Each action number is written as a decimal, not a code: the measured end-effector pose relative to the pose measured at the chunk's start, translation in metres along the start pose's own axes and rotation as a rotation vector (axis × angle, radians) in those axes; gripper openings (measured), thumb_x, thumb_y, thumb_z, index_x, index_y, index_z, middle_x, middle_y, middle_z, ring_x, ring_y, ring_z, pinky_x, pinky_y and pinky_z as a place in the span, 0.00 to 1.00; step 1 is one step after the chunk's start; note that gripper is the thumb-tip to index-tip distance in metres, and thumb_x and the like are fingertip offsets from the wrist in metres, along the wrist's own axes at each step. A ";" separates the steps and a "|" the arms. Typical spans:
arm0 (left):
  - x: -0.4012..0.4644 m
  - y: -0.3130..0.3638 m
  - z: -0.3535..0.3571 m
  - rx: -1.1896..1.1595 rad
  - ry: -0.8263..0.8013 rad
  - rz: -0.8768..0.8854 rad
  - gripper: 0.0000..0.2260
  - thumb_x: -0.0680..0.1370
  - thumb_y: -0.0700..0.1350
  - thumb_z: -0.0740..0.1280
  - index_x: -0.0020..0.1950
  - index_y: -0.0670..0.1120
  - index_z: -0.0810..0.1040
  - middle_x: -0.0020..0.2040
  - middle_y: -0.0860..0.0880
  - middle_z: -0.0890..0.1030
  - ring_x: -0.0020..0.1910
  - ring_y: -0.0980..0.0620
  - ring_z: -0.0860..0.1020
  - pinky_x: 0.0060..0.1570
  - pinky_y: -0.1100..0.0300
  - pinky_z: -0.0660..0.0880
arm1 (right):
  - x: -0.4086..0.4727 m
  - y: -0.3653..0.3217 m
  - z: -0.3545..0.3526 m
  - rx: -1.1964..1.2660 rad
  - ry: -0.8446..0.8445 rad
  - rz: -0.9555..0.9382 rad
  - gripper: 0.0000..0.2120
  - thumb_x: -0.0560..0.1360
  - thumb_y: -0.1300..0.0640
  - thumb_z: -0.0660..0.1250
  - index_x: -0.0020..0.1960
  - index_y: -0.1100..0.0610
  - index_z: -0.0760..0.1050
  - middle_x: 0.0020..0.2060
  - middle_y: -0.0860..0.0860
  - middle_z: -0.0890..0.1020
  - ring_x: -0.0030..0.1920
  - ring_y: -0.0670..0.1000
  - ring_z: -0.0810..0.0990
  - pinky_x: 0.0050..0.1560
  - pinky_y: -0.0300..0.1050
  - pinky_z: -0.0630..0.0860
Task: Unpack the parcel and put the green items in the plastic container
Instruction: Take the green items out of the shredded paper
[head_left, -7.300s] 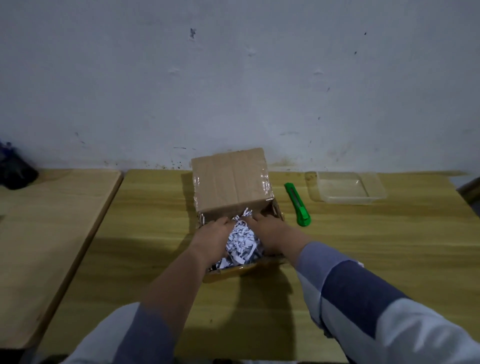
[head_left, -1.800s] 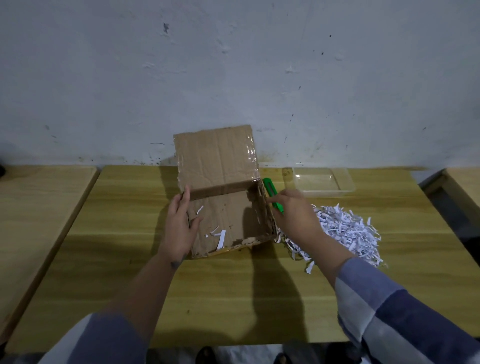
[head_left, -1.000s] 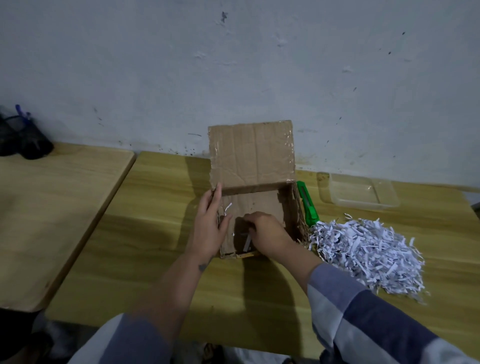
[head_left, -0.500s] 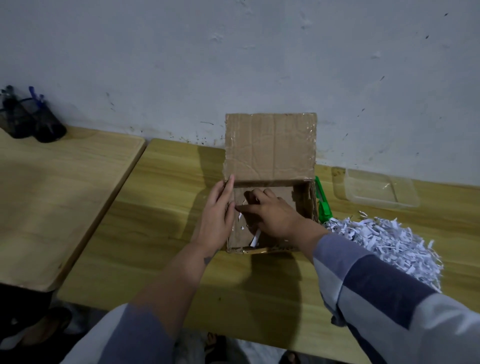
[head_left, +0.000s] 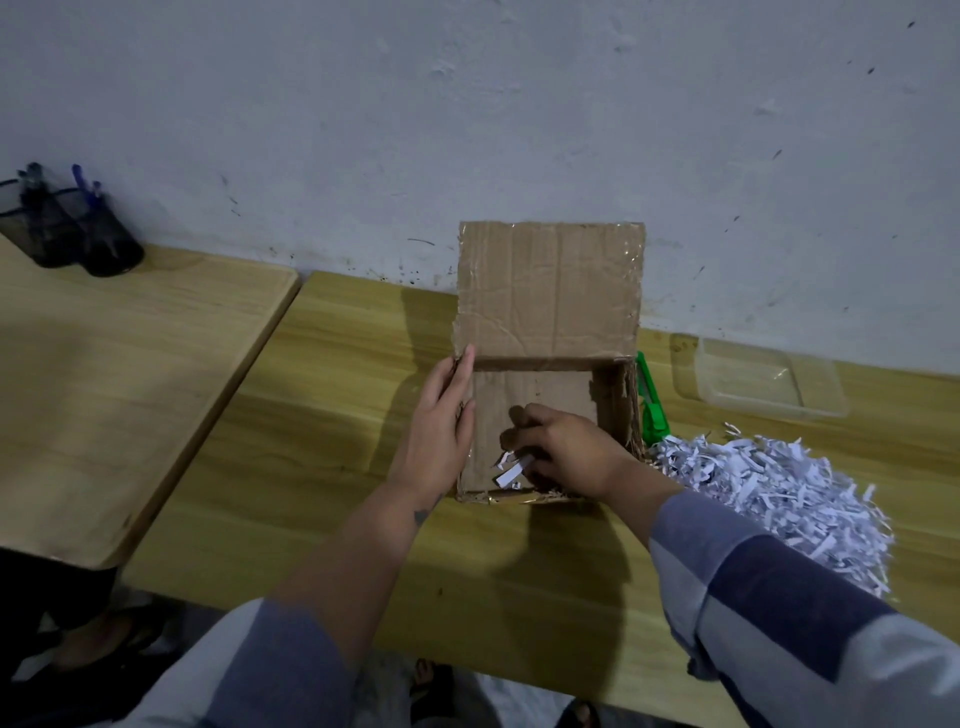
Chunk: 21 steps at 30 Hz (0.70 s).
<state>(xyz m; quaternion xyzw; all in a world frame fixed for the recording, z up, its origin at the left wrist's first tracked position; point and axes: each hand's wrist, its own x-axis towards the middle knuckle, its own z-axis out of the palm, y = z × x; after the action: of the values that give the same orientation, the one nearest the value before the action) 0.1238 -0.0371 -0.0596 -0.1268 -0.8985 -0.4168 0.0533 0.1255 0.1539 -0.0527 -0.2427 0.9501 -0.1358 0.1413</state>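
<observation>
A brown cardboard box (head_left: 550, 291) stands open on the wooden table, its lid flap raised toward the wall. My left hand (head_left: 441, 426) lies flat against the box's left wall and holds it. My right hand (head_left: 566, 449) is inside the box near the front, fingers curled around a few white paper shreds (head_left: 511, 470). A green utility knife (head_left: 652, 400) lies just right of the box. The clear plastic container (head_left: 763, 384) sits empty at the back right. No green item shows inside the box.
A large heap of white shredded paper (head_left: 774, 499) covers the table right of the box, in front of the container. A second wooden table (head_left: 114, 374) stands at the left with two dark pen holders (head_left: 67, 228). The wall runs close behind.
My right hand has drawn back from the box's far side to its front and closed on a few shreds. My left hand stays on the left wall.
</observation>
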 end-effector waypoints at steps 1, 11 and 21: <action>0.000 0.000 0.000 0.009 0.001 0.002 0.26 0.82 0.41 0.57 0.78 0.56 0.53 0.77 0.49 0.58 0.67 0.70 0.52 0.55 0.87 0.50 | 0.001 -0.001 0.001 0.003 -0.006 0.003 0.13 0.73 0.60 0.66 0.57 0.54 0.79 0.59 0.51 0.75 0.54 0.55 0.78 0.53 0.46 0.74; 0.000 0.003 0.000 0.032 0.016 0.009 0.26 0.83 0.41 0.57 0.78 0.55 0.51 0.76 0.49 0.58 0.64 0.73 0.53 0.55 0.86 0.52 | -0.006 -0.001 0.005 0.038 0.156 0.128 0.08 0.76 0.56 0.63 0.52 0.54 0.79 0.50 0.52 0.80 0.53 0.54 0.78 0.53 0.48 0.76; 0.002 0.003 0.001 0.064 0.054 0.034 0.25 0.82 0.40 0.58 0.78 0.51 0.54 0.75 0.47 0.61 0.64 0.68 0.57 0.57 0.81 0.55 | -0.084 0.047 -0.015 0.065 0.755 0.436 0.05 0.73 0.60 0.70 0.46 0.60 0.82 0.41 0.56 0.81 0.40 0.57 0.79 0.39 0.47 0.76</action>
<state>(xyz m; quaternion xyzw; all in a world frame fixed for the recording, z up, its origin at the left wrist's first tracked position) 0.1230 -0.0347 -0.0577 -0.1289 -0.9074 -0.3901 0.0887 0.1715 0.2386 -0.0367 0.0350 0.9593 -0.2120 -0.1830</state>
